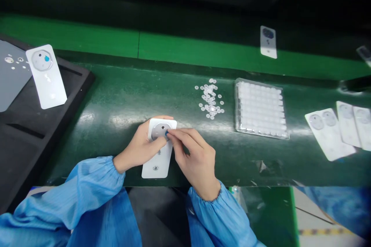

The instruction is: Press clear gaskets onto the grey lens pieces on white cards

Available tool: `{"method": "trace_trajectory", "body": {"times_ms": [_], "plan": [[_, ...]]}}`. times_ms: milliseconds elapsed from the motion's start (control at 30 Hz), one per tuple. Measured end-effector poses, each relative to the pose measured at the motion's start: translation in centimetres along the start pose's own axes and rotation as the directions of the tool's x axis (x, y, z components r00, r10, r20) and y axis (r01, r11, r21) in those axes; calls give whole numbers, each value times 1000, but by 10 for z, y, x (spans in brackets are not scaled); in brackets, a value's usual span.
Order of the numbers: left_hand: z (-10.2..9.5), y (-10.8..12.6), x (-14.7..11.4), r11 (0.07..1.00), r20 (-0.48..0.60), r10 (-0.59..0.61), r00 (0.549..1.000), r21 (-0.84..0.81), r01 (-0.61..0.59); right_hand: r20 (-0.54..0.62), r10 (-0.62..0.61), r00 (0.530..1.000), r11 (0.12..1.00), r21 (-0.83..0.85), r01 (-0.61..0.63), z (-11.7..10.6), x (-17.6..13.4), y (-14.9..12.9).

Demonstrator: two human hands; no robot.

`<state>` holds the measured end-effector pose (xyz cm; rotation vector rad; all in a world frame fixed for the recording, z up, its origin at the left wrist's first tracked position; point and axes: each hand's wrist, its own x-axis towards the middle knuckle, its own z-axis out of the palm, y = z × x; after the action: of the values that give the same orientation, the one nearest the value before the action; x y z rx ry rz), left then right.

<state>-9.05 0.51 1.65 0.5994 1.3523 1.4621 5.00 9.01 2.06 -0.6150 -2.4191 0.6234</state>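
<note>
My left hand (144,148) is closed around a white phone back panel (156,166), thumb across its front below the round grey camera area (158,129). The panel stands near the front edge of the green bench, camera end away from me. With thumb and forefinger, my right hand (197,158) pinches a small blue tab (167,133) at the right side of the camera area. Whether the tab is stuck to the panel there, I cannot tell. Small clear discs (211,98) lie scattered beyond my right hand.
A clear tray (262,109) of white pieces in rows stands right of the discs. Several white panels (329,135) lie at the far right. Another panel (50,85) with a blue tab rests on a black tray (69,96) at left. One more panel (268,42) lies on the green surface behind.
</note>
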Motion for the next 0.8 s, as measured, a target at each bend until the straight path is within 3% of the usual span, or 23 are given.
{"method": "trace_trajectory", "body": {"times_ms": [167,300,400,500,633,700,800], "plan": [[0,0,-1,1000,-7,8,1000,-5,-8,-7,47,999,999,-7,-47,1,3,-3],[0,-1,1,988,-8,-104,995,-115,102,15,165,986,960,228,-164,3,4,-6],[0,-2,3,963,-18,-158,987,-224,150,38,339,940,831,457,-318,-4,5,-3],[1,-1,2,907,39,-194,980,-373,195,54,487,872,653,640,-404,-27,-7,15],[1,2,3,862,63,-235,970,-447,238,3,641,768,534,717,-448,-85,-70,72],[1,3,4,854,54,-248,967,-459,245,-57,743,667,535,649,-541,-111,-118,111],[0,6,5,873,19,-258,966,-424,241,-30,826,563,557,208,-804,-129,-191,162]]}}
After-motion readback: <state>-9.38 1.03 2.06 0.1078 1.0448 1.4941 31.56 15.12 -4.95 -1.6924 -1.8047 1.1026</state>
